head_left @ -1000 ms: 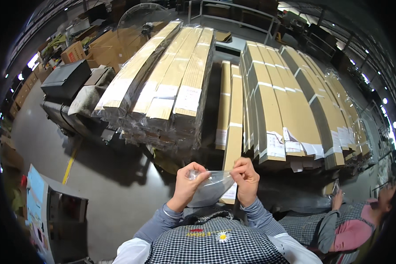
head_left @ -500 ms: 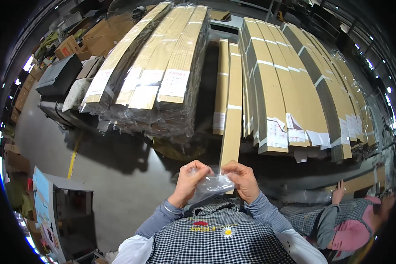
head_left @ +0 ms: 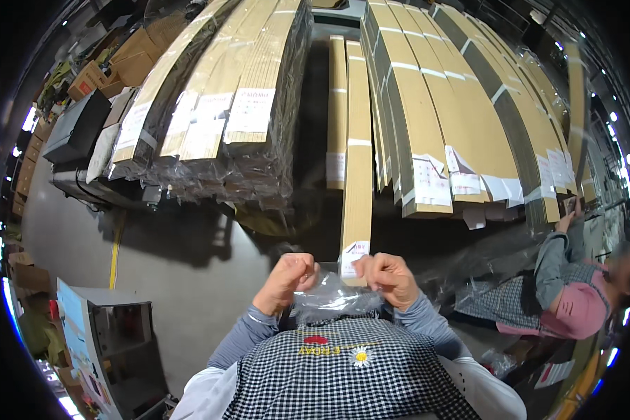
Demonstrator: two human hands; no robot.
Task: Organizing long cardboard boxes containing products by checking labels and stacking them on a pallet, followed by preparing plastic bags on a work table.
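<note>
Clear plastic film (head_left: 334,297) stretches between my two hands in front of the checkered apron (head_left: 350,371). My left hand (head_left: 285,282) is closed, its fingers bunched on the film's left edge. On the other side my right hand (head_left: 390,280) pinches the film's right edge. A long, narrow cardboard bundle (head_left: 358,189) points toward me, its near end with a white label (head_left: 355,257) just beyond the film, beside my right fingers. Whether the film covers that end, I cannot tell.
Tall stacks of strapped cardboard strips stand ahead: a plastic-wrapped stack (head_left: 252,98) on the left and a stack (head_left: 462,133) on the right. At right, a co-worker (head_left: 574,294) reaches toward the stacks. A grey cabinet (head_left: 119,336) stands at lower left.
My hands have moved apart, and the film is spread wider between them. The bundle's labelled end has come into sight. The co-worker's arm has moved up toward the stacks. My view has shifted.
</note>
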